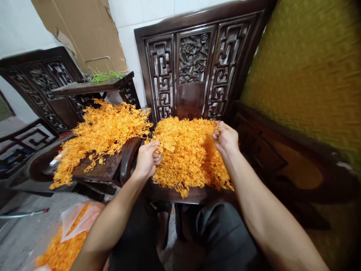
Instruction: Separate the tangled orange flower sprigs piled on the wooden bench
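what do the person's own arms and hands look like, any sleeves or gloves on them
The left hand and right hand are ungloved. The left forearm and right forearm show no sleeve, watch or bracelet. Rings can't be ruled out, as fingers are partly hidden.

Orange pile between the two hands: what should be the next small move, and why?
Perhaps ease the left hand slowly upward: it seems to pinch the left edge of the orange pile, which looks dense and overlapped, so a quick pull could snag.
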{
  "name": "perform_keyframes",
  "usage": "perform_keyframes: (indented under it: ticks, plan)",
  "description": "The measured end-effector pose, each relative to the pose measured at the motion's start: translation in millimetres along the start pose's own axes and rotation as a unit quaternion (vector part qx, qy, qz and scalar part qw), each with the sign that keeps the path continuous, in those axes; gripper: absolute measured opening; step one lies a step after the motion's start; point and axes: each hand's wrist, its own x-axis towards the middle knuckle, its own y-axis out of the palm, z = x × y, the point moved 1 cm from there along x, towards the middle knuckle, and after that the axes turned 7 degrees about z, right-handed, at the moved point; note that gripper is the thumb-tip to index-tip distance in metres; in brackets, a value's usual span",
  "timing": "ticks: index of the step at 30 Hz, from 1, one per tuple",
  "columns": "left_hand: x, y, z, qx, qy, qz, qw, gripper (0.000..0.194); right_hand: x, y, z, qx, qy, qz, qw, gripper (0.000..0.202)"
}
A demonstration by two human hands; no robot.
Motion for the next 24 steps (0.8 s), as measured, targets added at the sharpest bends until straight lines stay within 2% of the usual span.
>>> perform_keyframes:
  ticks: [2,4,5,7,9,10,11,13,15,18,21,24]
  plan:
    - [4,-5.5,3,0.041,0.008,-0.001,0.999,0.042,-1,-7,-5,-0.035,-0.013,0.048,0.998,0.031]
    - [9,-7.6,11,0.098,0.006,0.013,0.995,0.046,-8,-3,-10,-0.127,-0.052,0.118,0.984,0.033]
    - [11,-7.8,15,0.131,0.006,0.018,0.991,0.048,-12,2,-12,-0.19,-0.084,0.151,0.967,0.033]
    - [14,-7.5,22,0.2,0.009,0.014,0.98,0.049,-18,13,-12,-0.317,-0.154,0.2,0.914,0.034]
    - [16,-6.7,25,0.262,0.026,0.0,0.965,0.049,-22,22,-8,-0.397,-0.203,0.212,0.87,0.034]
    - [16,-6.1,25,0.293,0.041,-0.004,0.955,0.048,-24,25,-4,-0.411,-0.218,0.206,0.861,0.034]
    - [15,-5.1,24,0.323,0.056,-0.006,0.945,0.048,-27,28,-1,-0.41,-0.226,0.196,0.862,0.036]
    - [14,-2.1,21,0.381,0.088,-0.008,0.921,0.048,-38,32,4,-0.372,-0.217,0.193,0.882,0.046]
    - [13,2.5,20,0.42,0.119,-0.015,0.899,0.048,-55,39,4,-0.32,-0.173,0.229,0.903,0.058]
    - [10,11.5,19,0.442,0.158,-0.017,0.883,0.046,-84,51,-1,-0.293,-0.093,0.29,0.906,0.068]
    - [5,21.5,20,0.434,0.176,-0.002,0.884,0.042,-100,60,-6,-0.304,-0.077,0.26,0.913,0.056]
    - [2,30.5,19,0.431,0.155,0.023,0.889,0.043,-95,62,-7,-0.295,-0.107,0.2,0.928,0.035]
